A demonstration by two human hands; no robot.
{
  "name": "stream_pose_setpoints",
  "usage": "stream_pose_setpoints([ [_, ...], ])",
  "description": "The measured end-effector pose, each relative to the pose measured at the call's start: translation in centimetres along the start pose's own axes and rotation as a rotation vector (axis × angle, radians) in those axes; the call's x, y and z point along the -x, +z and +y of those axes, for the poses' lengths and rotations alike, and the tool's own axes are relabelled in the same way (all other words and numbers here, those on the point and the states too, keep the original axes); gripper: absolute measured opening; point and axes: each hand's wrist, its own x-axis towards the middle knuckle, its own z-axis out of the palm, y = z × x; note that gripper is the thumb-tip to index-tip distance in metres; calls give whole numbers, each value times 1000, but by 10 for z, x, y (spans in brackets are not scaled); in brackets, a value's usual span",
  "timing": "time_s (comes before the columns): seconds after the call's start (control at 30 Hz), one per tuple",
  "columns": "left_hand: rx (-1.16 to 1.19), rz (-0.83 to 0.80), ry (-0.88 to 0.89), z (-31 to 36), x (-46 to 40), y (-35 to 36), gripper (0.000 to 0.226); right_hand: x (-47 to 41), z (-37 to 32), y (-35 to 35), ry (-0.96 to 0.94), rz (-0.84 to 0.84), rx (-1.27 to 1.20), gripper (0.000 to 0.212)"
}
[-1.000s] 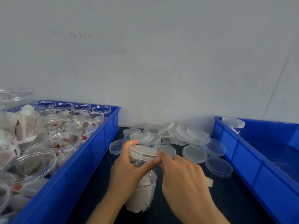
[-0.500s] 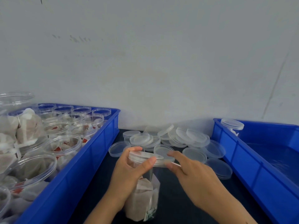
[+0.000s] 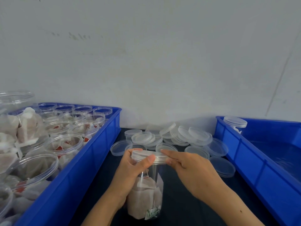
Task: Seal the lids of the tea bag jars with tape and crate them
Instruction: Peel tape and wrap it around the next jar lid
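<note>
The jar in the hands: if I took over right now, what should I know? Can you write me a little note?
Left hand grips the jar just under its lid, thumb on the lid's side. Right hand has its fingers on the lid's right edge; no tape can be made out.
The jar holds tea bags and is near upright between two crates.
Left crate: many open jars, most with tea bags, no lids yet.
Right crate: one lidded jar at the back corner.
Loose lids lie behind the hands.
Left to do: finish this lid, crate it, then the rest.
</note>
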Motion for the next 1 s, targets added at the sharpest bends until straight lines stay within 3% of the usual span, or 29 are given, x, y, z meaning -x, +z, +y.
stream_pose_setpoints([
  [0.13,-82,19,5,1,4,-2,83,-7,2,6,59,-80,-270,35],
  [0.23,-447,95,128,3,5,-3,64,-9,0,9,89,-86,-329,33],
  [0.3,-685,244,248,4,5,-1,60,-11,-2,10,94,-70,-333,33],
  [0.43,-856,415,367,4,12,12,81,-8,-12,15,110,5,-255,38],
  [0.63,-624,329,104,2,14,17,101,2,-28,15,101,12,-122,39],
  [0.8,-449,282,7,7,8,9,82,3,-31,8,88,-58,-93,42],
  [1.0,-311,217,53,6,6,3,74,1,-20,-5,99,-184,-160,43],
])
